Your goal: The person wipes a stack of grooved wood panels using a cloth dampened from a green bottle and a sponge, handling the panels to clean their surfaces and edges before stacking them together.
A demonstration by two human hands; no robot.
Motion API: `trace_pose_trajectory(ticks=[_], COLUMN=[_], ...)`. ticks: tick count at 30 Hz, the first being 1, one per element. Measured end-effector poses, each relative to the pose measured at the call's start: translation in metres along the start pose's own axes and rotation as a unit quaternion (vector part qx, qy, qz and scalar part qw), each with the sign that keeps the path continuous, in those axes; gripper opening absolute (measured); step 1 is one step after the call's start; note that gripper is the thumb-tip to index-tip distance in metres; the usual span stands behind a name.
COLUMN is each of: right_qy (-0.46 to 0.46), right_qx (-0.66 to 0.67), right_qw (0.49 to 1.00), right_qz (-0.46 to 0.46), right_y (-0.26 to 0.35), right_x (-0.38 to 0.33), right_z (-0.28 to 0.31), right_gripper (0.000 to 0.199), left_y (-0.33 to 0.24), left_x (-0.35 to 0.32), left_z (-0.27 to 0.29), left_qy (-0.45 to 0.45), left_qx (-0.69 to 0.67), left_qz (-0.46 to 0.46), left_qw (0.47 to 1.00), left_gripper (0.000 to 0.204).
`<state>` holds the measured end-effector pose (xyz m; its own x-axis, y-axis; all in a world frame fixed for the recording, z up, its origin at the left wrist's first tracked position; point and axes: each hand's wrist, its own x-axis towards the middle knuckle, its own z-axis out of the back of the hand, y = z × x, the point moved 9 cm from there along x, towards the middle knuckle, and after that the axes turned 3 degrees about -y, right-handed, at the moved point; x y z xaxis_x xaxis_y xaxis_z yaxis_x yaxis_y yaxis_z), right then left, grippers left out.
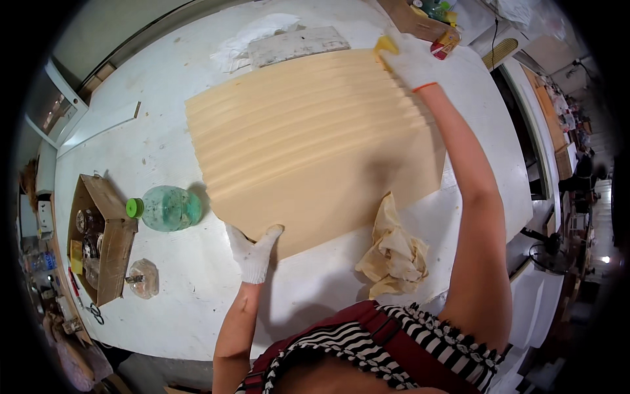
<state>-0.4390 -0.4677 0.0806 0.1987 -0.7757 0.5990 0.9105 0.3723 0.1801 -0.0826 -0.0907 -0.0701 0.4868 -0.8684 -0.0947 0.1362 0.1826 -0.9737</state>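
A wide tan wooden board [315,144] with shallow lengthwise ridges lies flat on the white table [164,138]. My left hand [252,249], in a white glove, presses on the board's near corner. My right hand [407,62], also gloved, reaches to the board's far right corner and grips a small yellow pad [384,44] against the wood. A crumpled tan rag [394,253] lies at the board's near right edge, between my arms.
A green-capped clear jar [167,208] lies on its side left of the board. An open cardboard box [102,236] with jars stands at the left edge, with a small glass bottle [143,278] beside it. A grey block [298,44] and white cloth [252,36] lie beyond the board.
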Motion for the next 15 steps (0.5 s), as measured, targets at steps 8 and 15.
trace_pose_trajectory(ticks=[8,15], right_qy=[0.092,0.035], right_qx=[-0.298,-0.086], right_qw=[0.950,0.994], right_qz=[0.025,0.053], right_y=[-0.086,-0.008], right_x=[0.019,0.004], right_z=[0.001,-0.001], right_gripper=[0.044,0.040], left_y=[0.000,-0.006], left_x=[0.000,-0.002], left_z=[-0.001,-0.001], left_qy=[-0.007,0.008], left_qx=[-0.035,-0.014], left_qz=[-0.003,0.017], left_qw=[0.999,1.000], left_gripper=[0.075,0.077])
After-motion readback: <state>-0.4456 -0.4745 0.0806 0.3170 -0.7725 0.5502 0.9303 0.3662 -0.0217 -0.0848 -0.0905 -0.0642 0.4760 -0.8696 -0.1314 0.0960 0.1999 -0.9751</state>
